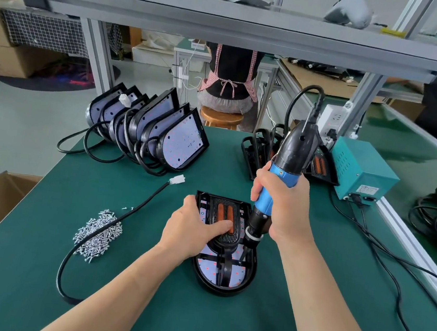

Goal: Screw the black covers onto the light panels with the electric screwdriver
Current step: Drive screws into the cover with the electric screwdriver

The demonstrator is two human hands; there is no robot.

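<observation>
A panel [226,275] lies flat on the green table [194,320], near the middle, with its round end at the near side. A black cover [215,206] sits on top of it, and two orange strips show on the cover.

The left hand [194,228] lies flat on the cover and presses it down. Its fingers reach across the orange strips and its thumb is at the far left edge.

The right hand [283,208] is wrapped tight round the blue part of the screwdriver [295,147]. The screwdriver stands almost straight up and leans a bit to the far right. Its tip points down at the right side of the panel, just beside the cover.

A pile of small silver screws [98,233] lies to the left. A black cable [136,207] runs over the pile and ends in a white plug [177,179].

Far left, more panels [184,145] stand in a row. Far right, more covers [252,147] stand together, beside a blue-green box [358,170]
</observation>
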